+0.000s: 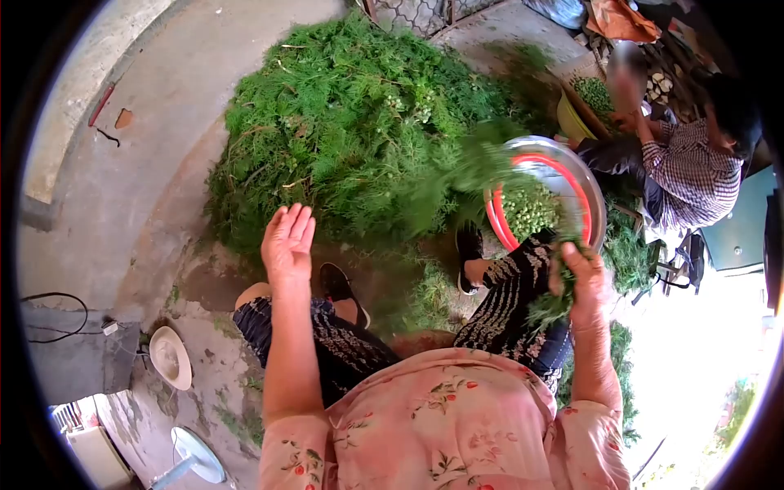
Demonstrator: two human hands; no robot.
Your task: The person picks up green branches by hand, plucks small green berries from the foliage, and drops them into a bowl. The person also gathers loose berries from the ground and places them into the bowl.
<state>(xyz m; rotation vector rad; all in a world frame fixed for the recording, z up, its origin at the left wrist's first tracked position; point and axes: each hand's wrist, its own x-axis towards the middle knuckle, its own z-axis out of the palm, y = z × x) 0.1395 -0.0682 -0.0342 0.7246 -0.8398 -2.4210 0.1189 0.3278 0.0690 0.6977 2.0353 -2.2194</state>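
Beside the right hand [581, 282], just beyond its fingers, sits a metal bowl [590, 192] with a red rim, holding small green buds. That hand is closed on a bunch of green sprigs [547, 309], low by the knee. Ahead of the left hand [287, 241], lifted with fingers spread and empty, lies the big heap of greens [351, 122]. As I judge it, the bunch wants a firm grip near the stems, kept close to the bowl.

Pink floral top [441, 416]; dark patterned trousers [347, 351]
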